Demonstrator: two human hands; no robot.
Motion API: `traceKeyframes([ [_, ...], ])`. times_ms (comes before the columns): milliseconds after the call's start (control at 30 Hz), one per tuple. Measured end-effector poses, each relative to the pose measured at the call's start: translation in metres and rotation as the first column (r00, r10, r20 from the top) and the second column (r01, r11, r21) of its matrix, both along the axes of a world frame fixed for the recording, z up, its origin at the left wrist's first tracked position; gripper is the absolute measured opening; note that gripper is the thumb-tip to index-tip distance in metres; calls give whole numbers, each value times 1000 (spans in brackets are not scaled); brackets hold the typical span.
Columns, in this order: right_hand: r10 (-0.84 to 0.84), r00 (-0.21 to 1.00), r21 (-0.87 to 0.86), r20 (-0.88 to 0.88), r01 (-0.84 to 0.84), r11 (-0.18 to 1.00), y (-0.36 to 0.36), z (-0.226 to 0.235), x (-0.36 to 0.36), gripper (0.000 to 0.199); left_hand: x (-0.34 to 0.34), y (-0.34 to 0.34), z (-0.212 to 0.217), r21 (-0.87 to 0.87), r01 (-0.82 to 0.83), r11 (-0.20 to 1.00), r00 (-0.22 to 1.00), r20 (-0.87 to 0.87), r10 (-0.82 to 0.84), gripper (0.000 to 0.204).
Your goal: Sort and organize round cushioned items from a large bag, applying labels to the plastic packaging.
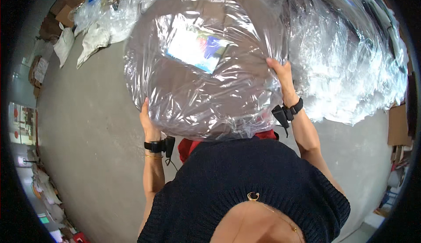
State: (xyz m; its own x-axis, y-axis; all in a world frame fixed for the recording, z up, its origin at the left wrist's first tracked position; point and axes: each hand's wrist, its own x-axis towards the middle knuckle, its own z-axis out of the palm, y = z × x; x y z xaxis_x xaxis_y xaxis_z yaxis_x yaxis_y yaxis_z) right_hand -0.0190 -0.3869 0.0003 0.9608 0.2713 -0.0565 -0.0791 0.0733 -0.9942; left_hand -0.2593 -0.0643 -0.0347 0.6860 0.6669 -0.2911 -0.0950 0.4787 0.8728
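A plastic-wrapped bundle (pixel 188 94) (a colourful label (pixel 193 52) is seen on it) is held before the torso (pixel 245 168), gripped lower left by the left hand (pixel 150 122) and right by the right hand (pixel 283 77). Alongside, wrapped packages (pixel 346 67) are heaped on the floor (pixel 87 124).

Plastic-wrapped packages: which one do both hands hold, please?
The large, rounded, brownish package in the centre, with the left hand and right hand on its opposite sides. Neither hand holds the wrapped pile at right.
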Motion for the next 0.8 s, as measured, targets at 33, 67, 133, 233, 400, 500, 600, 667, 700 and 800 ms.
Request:
traceKeyframes([
  [33, 11, 1000, -12, -4, -11, 1000, 12, 10, -3, 32, -6, 10, -10, -12, -11, 1000, 1000, -4, 11, 39],
  [67, 41, 997, -51, -62, -44, 998, 27, 21, -6, 32, -14, 22, -26, -65, -29, 997, 1000, -7, 29, 40],
  [133, 91, 983, -36, -157, -98, 995, 47, 11, 4, 34, -16, 34, -33, -194, 43, 980, 998, 43, -35, 45],
  [233, 217, 929, 78, -300, -203, 976, 78, 11, 10, 32, -13, 40, -24, -349, 142, 926, 980, 183, -81, 58],
  [400, 305, 851, 256, -428, -210, 944, 123, 6, 36, 27, 16, 54, -6, -332, 170, 928, 984, 108, -142, 47],
  [500, 642, 649, 486, -409, -441, 755, 123, 0, 78, 33, 13, 82, 1, -135, 293, 946, 945, -106, -308, 35],
  [600, 712, 653, -85, 259, -719, 690, 115, 47, 92, 34, 17, 90, 53, -112, 426, 898, 899, -59, -434, 17],
  [667, 466, 675, -184, 572, -448, 875, 97, 77, 105, 30, 25, 100, 68, -85, 414, 906, 905, -66, -420, 14],
  [700, 343, 837, -83, 426, -341, 936, 97, 79, 131, 26, 21, 118, 68, -45, 580, 813, 799, 224, -558, 12],
  [800, 908, 394, 773, 143, -618, 146, 86, 78, 193, 18, 23, 98, 81, -26, 563, 826, 768, 385, -512, 15],
])
